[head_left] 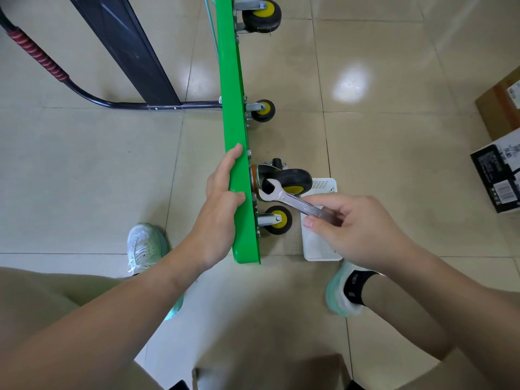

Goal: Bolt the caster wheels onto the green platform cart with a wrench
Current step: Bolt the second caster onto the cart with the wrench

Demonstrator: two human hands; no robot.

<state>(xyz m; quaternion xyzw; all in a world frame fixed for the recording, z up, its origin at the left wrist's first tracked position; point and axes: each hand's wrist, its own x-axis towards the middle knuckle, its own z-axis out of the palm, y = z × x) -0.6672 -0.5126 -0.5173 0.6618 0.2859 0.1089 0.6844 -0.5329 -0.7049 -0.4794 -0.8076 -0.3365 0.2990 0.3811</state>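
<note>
The green platform cart stands on its edge on the tiled floor, its underside facing right. My left hand grips its near end, thumb over the edge. My right hand holds a silver open-end wrench by the handle. The wrench's jaw sits at the base of a black swivel caster with a yellow hub, close to the cart's underside. Three more casters are fixed along the underside: one just below the wrench, one in the middle, and one at the top.
The cart's black handle with a red grip lies on the floor to the left. A white plastic basket sits under my right hand. Cardboard and black boxes stand at the right edge. My feet are on either side of the cart's end.
</note>
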